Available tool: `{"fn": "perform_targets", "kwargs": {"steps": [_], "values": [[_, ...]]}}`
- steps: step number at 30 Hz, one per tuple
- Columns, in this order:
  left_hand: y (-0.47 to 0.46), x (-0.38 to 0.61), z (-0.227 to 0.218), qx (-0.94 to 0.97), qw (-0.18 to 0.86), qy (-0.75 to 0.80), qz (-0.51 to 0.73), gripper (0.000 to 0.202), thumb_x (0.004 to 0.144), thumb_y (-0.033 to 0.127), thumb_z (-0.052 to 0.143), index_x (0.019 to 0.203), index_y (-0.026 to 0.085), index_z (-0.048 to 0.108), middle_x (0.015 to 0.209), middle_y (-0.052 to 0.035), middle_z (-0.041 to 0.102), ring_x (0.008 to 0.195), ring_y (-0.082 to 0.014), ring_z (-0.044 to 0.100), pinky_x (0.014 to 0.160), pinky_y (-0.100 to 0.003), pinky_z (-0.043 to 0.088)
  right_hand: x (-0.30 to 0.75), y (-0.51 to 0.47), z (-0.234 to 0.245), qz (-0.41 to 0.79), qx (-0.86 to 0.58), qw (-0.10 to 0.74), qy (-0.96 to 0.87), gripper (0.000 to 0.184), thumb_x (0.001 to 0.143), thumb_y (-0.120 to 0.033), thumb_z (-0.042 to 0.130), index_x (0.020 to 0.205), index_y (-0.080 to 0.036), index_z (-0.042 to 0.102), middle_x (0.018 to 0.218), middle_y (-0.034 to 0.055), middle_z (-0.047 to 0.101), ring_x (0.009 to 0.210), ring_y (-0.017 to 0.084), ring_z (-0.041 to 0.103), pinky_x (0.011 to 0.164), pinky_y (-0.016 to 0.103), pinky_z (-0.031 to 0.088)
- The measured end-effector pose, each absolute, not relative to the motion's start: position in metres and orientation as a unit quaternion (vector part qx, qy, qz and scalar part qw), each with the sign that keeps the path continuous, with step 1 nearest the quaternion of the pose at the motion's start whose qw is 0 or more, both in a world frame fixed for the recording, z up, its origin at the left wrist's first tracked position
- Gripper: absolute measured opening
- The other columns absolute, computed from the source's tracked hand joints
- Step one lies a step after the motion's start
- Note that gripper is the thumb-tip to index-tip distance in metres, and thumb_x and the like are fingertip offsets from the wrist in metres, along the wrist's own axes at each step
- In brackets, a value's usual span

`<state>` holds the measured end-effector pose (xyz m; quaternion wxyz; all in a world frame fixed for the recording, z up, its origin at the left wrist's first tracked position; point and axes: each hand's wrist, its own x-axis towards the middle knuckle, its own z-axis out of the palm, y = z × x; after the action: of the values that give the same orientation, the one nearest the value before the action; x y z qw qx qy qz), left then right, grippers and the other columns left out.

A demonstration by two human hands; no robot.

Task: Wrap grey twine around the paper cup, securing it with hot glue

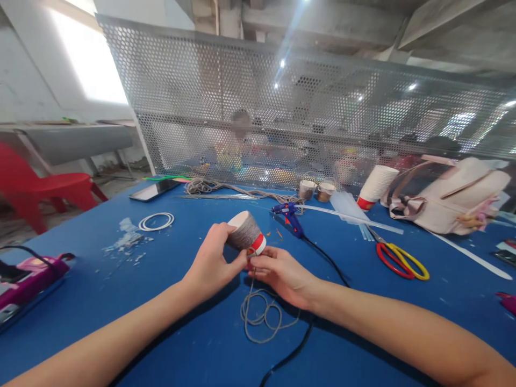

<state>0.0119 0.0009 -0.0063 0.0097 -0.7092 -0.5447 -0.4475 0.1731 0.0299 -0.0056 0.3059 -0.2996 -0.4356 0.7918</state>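
Head view showed the left hand (212,263) with its grip closed round a cup (245,231), held just above the table (161,301). The right hand (282,274) pinched cord (261,321) at the cup's rim; loose cord coiled below both grips, a glue gun (288,214) beyond.

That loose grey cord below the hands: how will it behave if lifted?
Probably floppy: the grey cord lies in slack loops on the blue table. Likely light, being thin. It may snag, since its loops cross.
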Motion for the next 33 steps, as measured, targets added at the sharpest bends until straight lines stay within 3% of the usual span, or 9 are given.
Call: {"fn": "perform_targets", "kwargs": {"steps": [3,5,7,12,16,22,33], "values": [[0.0,0.01,-0.006,-0.726,0.05,-0.533,-0.433,0.014,0.075,0.023,0.052,0.089,0.019,0.05,0.079,-0.002,0.055,0.074,-0.0172,0.052,0.065,-0.03,0.044,0.172,0.028,-0.003,0.836,-0.29,0.244,-0.396,0.039,0.054,-0.031,0.084,0.081,-0.013,0.061,0.073,0.0002,0.06,0.058,0.009,0.054,0.059,0.025,0.046],[0.0,0.009,-0.006,-0.729,0.051,-0.537,-0.422,0.018,0.075,0.023,0.052,0.092,0.018,0.051,0.079,-0.002,0.055,0.072,-0.0168,0.051,0.063,-0.029,0.043,0.18,0.029,0.001,0.816,-0.324,0.21,-0.43,0.034,0.059,-0.031,0.081,0.079,-0.014,0.058,0.073,0.0,0.061,0.045,0.004,0.043,0.045,0.02,0.036],[0.0,0.009,-0.006,-0.729,0.034,-0.547,-0.41,0.023,0.074,0.024,0.052,0.096,0.017,0.053,0.079,-0.0023,0.056,0.071,-0.0172,0.05,0.063,-0.03,0.043,0.191,0.03,0.006,0.738,-0.361,0.212,-0.529,0.025,0.067,-0.029,0.075,0.074,-0.015,0.056,0.068,-0.0015,0.059,0.042,0.002,0.035,0.041,0.019,0.027],[-0.003,0.018,-0.002,-0.7,-0.108,-0.582,-0.401,0.032,0.073,0.029,0.056,0.102,0.017,0.056,0.086,-0.0033,0.061,0.074,-0.0173,0.054,0.065,-0.03,0.044,0.206,0.033,0.011,0.378,-0.302,0.329,-0.811,0.007,0.083,-0.02,0.06,0.077,-0.018,0.064,0.073,-0.0002,0.061,0.065,0.011,0.052,0.061,0.025,0.04],[-0.009,0.024,0.005,-0.659,-0.235,-0.593,-0.399,0.036,0.07,0.031,0.057,0.103,0.017,0.057,0.086,-0.0017,0.064,0.073,-0.0168,0.056,0.063,-0.028,0.045,0.204,0.035,0.008,0.243,-0.246,0.388,-0.854,0.011,0.084,-0.017,0.058,0.075,-0.019,0.064,0.071,-0.0003,0.061,0.066,0.012,0.054,0.066,0.026,0.042],[-0.012,0.026,0.006,-0.647,-0.314,-0.575,-0.391,0.034,0.07,0.026,0.055,0.103,0.018,0.056,0.088,-0.0013,0.064,0.076,-0.0177,0.058,0.069,-0.03,0.047,0.201,0.04,0.006,0.267,-0.277,0.395,-0.834,0.007,0.082,-0.018,0.059,0.076,-0.02,0.062,0.074,-0.0002,0.062,0.069,0.013,0.056,0.065,0.026,0.043],[-0.013,0.024,0.006,-0.642,-0.277,-0.587,-0.408,0.027,0.072,0.037,0.062,0.089,0.019,0.054,0.073,0.0029,0.055,0.067,-0.0142,0.052,0.06,-0.026,0.043,0.204,0.035,0.007,0.281,-0.294,0.382,-0.83,0.008,0.081,-0.02,0.06,0.073,-0.019,0.062,0.068,-0.0013,0.058,0.063,0.011,0.051,0.061,0.025,0.041]]}}
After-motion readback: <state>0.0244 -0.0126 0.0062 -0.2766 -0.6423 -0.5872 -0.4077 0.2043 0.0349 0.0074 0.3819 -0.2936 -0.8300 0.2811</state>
